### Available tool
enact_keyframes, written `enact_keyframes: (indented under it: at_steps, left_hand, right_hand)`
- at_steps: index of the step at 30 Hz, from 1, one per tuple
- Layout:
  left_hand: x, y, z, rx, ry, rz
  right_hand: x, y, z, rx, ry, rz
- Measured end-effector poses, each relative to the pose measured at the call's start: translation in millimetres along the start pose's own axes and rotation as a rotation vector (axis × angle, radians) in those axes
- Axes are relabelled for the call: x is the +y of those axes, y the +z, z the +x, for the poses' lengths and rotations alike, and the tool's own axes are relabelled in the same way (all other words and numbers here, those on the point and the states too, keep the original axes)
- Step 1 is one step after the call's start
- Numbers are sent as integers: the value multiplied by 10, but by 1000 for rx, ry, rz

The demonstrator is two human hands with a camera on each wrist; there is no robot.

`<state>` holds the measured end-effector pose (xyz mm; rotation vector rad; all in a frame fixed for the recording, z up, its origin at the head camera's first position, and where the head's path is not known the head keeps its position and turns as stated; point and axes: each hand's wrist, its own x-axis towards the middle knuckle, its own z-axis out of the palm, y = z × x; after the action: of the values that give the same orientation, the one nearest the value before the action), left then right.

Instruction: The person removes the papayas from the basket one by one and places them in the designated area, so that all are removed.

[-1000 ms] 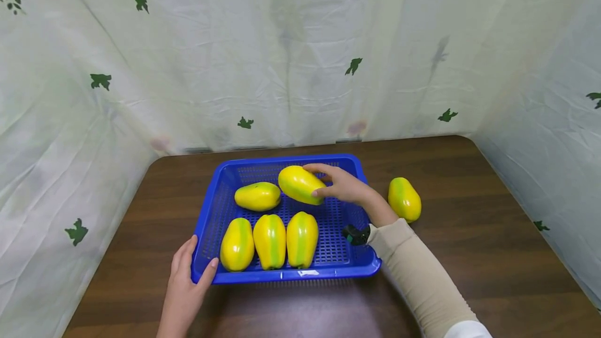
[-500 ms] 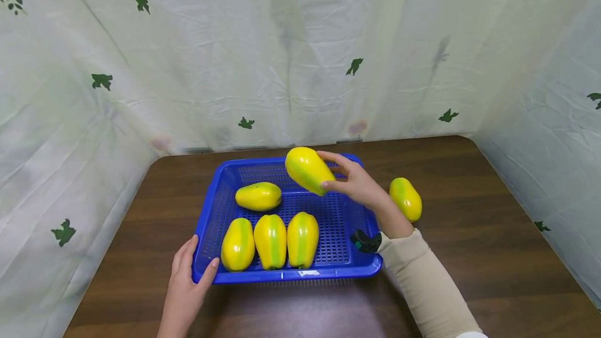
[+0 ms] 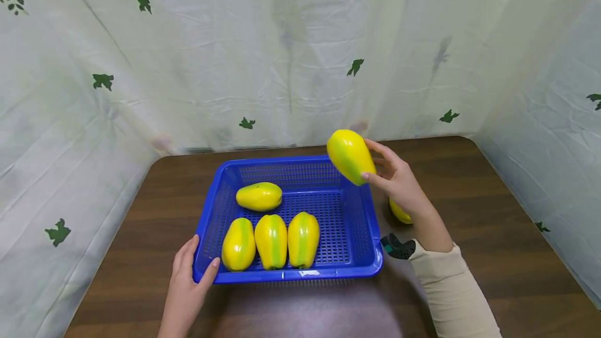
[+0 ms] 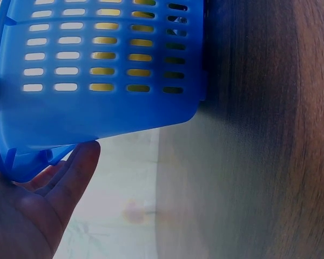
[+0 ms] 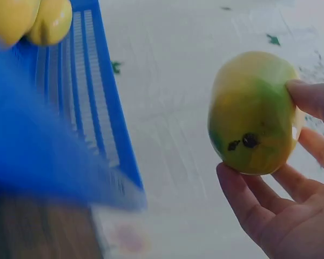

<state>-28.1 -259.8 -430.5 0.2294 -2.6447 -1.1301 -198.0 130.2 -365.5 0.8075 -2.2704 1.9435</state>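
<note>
My right hand [image 3: 399,179] holds a yellow-green papaya [image 3: 348,155] between thumb and fingers, raised over the basket's far right corner in the head view. In the right wrist view the same papaya [image 5: 254,116] shows its dark stem end toward the camera, fingers round its side. My left hand [image 3: 187,280] grips the near left corner of a blue plastic basket [image 3: 338,274], thumb over the rim. Three papayas [image 3: 270,241] stand in a row at the basket's front, and another papaya [image 3: 259,196] lies sideways behind them. The left wrist view shows fingers [image 4: 78,170] under the basket's rim.
Another papaya [image 3: 399,212] lies on the brown wooden table [image 3: 474,213] right of the basket, partly hidden behind my right hand and wrist. A pale curtain [image 3: 291,67] with green leaf prints closes off the back and sides.
My right hand has lifted the papaya up from inside the basket and carried it rightward to the far right corner. The left hand and the basket have stayed in place.
</note>
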Motion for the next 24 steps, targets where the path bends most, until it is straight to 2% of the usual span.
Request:
enact_keyframes:
  at_steps: [8,15,20,24]
  left_hand:
    - [11,0,-1,-4,-9,-9]
    - [9,-4,-9,-2,-11,-14]
    - [13,-6,-12,-1,-11,-18]
    - [12,-7,-13,6,-9,-21]
  right_hand:
    - [83,-369,-285,187,80,-85]
    - [281,-628,-555,315,232,-131]
    - [465,-744,-719,375,256,-214]
    - [594,-810,-828,380,278,-297]
